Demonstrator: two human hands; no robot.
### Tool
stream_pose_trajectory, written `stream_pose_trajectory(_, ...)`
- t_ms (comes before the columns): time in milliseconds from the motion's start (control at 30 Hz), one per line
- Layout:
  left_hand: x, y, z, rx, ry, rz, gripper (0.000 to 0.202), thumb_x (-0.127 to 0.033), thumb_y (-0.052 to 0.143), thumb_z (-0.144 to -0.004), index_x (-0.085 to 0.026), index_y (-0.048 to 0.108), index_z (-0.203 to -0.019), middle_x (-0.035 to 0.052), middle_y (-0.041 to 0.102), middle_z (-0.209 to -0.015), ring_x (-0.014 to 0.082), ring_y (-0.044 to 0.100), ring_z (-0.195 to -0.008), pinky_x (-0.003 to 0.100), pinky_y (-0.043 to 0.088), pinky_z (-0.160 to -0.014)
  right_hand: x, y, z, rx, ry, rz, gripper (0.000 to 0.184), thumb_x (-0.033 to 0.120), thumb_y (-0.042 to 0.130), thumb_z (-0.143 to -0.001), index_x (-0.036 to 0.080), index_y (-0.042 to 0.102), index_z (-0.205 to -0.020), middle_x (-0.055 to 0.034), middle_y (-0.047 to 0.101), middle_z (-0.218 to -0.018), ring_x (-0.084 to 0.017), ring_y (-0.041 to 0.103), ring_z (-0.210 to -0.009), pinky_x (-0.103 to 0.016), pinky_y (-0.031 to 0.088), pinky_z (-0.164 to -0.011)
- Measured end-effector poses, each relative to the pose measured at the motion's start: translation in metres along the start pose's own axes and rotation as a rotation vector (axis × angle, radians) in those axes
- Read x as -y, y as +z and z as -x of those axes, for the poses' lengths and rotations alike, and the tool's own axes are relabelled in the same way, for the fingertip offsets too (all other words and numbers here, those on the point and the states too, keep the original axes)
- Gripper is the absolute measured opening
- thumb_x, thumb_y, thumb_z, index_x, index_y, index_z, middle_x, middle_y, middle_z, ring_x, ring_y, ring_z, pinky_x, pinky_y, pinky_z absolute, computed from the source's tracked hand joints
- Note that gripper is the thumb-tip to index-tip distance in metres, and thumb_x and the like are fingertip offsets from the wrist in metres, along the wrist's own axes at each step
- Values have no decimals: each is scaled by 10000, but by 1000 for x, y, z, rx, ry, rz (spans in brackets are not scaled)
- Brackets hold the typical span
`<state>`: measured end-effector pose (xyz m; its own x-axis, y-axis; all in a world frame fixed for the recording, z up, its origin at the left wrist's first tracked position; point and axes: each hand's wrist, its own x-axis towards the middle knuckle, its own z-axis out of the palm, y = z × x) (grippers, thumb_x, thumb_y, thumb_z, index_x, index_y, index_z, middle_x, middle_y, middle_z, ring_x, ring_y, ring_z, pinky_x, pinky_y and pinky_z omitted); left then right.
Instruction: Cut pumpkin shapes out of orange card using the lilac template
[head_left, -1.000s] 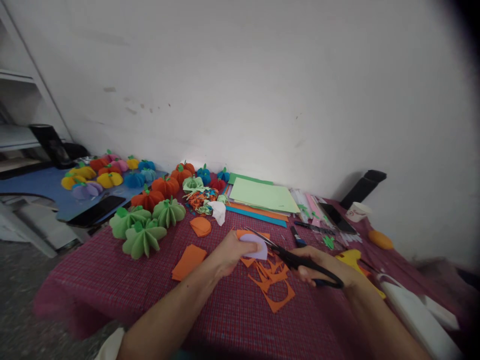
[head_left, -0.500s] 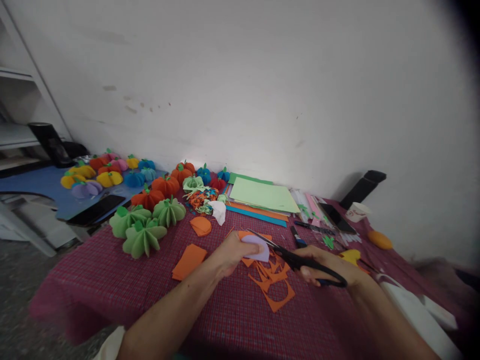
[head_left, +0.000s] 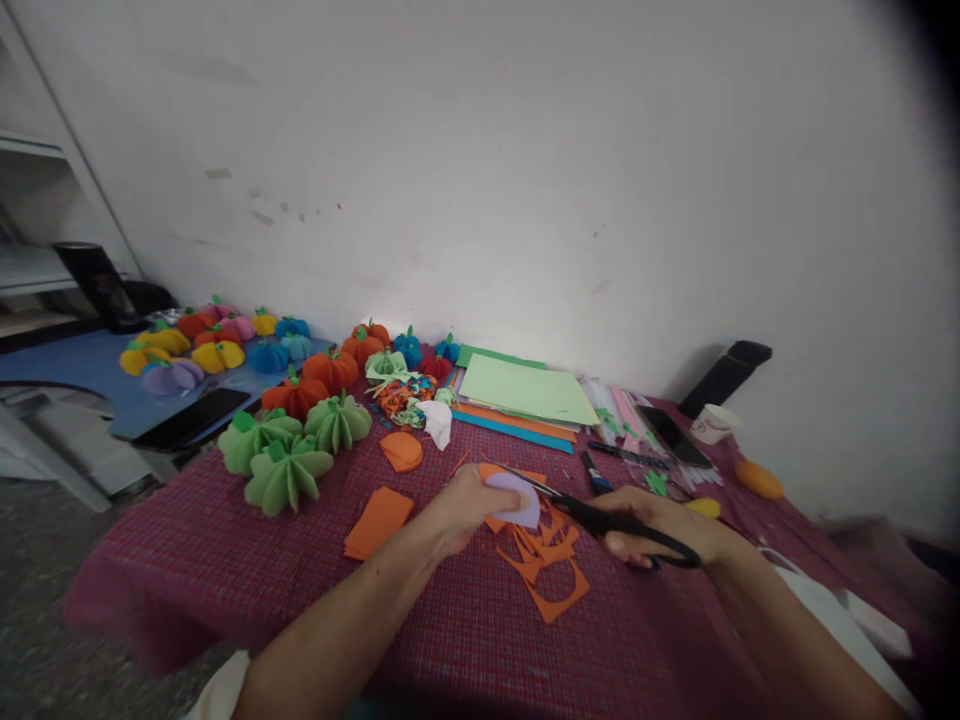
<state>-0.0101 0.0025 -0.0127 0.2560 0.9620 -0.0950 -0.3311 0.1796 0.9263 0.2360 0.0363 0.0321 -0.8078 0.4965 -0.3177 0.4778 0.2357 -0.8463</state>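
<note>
My left hand (head_left: pixel 484 497) pinches a rounded lilac paper piece (head_left: pixel 517 492) together with orange paper (head_left: pixel 491 470) behind it. Black-handled scissors (head_left: pixel 592 515) are gripped in my right hand (head_left: pixel 641 525). Their blades (head_left: pixel 529 480) point left and lie along the upper edge of the lilac piece, at the orange paper. Whether the blades are parted is too small to tell. Orange paper offcuts (head_left: pixel 551 580) lie on the cloth below the hands. To the left rest a stack of orange rectangles (head_left: pixel 379 523) and a small pile of rounded orange pieces (head_left: pixel 401 451).
Green paper pumpkins (head_left: pixel 289 475) and orange ones (head_left: pixel 330 372) stand left, with more on a blue table (head_left: pixel 82 360). Behind are coloured sheets (head_left: pixel 525 390) and paper scraps (head_left: pixel 409 398). At right are a phone (head_left: pixel 675 437), a paper cup (head_left: pixel 715 425) and an orange oval object (head_left: pixel 759 480).
My right hand and the scissor handles have shifted slightly right and the handles have tilted a little. My left hand stays nearly in place, still holding the paper.
</note>
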Motion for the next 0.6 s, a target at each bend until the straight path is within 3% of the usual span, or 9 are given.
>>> stream_pose_trajectory(467,3,1,-1,-12,-30,-95,190,-166,658,-516,-92,681,-689,50,653,-657,140,555,-578,256,412,-596,10,-10,4,49,41,75,433,447,525,-793,106,565,-1057,40,413,-559,-60,357,-447,-179,312,-409)
stream_pose_trajectory(600,3,0,-1,-5,-48,-115,193,-171,650,-516,-90,670,-690,57,650,-676,143,552,-590,264,411,-608,11,-12,5,61,51,65,386,433,519,-795,109,588,-992,37,410,-553,-66,362,-446,-189,301,-409)
